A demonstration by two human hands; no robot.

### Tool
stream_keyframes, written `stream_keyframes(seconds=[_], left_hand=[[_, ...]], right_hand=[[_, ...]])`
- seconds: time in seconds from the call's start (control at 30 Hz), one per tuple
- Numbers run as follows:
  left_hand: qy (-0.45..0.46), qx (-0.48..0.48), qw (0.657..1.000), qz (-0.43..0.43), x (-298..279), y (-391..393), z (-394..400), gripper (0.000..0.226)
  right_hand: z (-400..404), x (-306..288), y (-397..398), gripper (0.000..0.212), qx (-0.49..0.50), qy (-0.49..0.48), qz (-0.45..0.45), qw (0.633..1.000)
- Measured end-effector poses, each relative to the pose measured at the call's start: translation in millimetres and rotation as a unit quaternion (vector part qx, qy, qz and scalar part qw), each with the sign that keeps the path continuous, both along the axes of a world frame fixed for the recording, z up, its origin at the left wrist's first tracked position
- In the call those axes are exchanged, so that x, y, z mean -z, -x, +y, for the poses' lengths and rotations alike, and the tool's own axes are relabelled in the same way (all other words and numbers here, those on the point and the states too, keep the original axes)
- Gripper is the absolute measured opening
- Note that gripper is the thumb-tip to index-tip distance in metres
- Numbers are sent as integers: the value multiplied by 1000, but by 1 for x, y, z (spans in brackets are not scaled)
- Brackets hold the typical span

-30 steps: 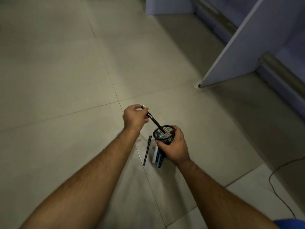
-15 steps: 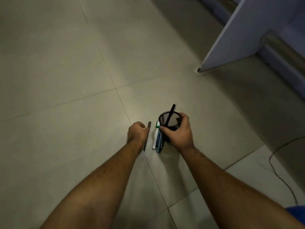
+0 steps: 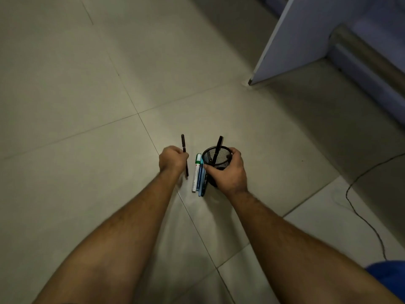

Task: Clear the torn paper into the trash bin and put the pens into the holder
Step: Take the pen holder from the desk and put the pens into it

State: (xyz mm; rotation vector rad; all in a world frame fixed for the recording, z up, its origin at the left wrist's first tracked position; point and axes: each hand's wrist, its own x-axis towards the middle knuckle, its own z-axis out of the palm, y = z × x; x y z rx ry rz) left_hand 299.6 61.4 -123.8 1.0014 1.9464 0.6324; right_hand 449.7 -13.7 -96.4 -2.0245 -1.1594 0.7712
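Since half a second ago, the left hand (image 3: 173,160) has picked the thin black pen (image 3: 184,154) up off the floor (image 3: 87,106). Before, that pen lay flat by the hand. Now it stands almost straight up and down in the picture, with its top end poking out above the fist.

Biggest first. The pale tiled floor fills nearly the whole picture. A blue-white panel (image 3: 306,40) stands in the upper right, and a thin dark cable (image 3: 359,207) runs down the right side. Two bare arms reach in from the bottom to the middle of the picture.

The right hand (image 3: 228,172) is wrapped around the black mesh holder (image 3: 215,157), thumb on the near rim, keeping it still. One black pen (image 3: 219,145) is already inside, leaning up out of the top.

The left hand is curled into a fist around its pen. The holder's open mouth is just to the right of that fist and about level with it. So I think the pen must go right, tip down, and drop in. The left hand is the one to do it, because the right hand is busy with the holder.

Between the two hands, three more lie on the floor, touching side by side: a white marker with a green cap (image 3: 196,172), a blue pen (image 3: 201,178), and a dark one (image 3: 205,185) close against the holder. They still need to go in. I see no torn paper and no bin.
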Motion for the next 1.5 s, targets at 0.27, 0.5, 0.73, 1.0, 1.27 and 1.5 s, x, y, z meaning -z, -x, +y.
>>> stream_keyframes(seconds=[0.27, 0.5, 0.73, 1.0, 1.27, 1.5], left_hand=[[-95, 30, 954, -282, -57, -12, 13, 9], [-61, 54, 964, -254, -28, -18, 2, 23], [36, 130, 990, 31, 34, -25, -25, 17], [75, 84, 990, 89, 27, -37, -20, 26], [-94, -40, 963, -249, -43, -34, 23, 9], [-48, 100, 959, -263, -44, -52, 12, 12]], right_hand=[[10, 9, 1, 83, 35, -5, -1, 999], [13, 11, -6, 85, 48, 1, 62, 997], [1, 11, -19, 81, 46, 9, 70, 996], [0, 17, -17, 85, 44, 9, 85, 995], [10, 16, -22, 82, 40, -2, 80, 996], [19, 19, -19, 86, 30, -3, 101, 994]])
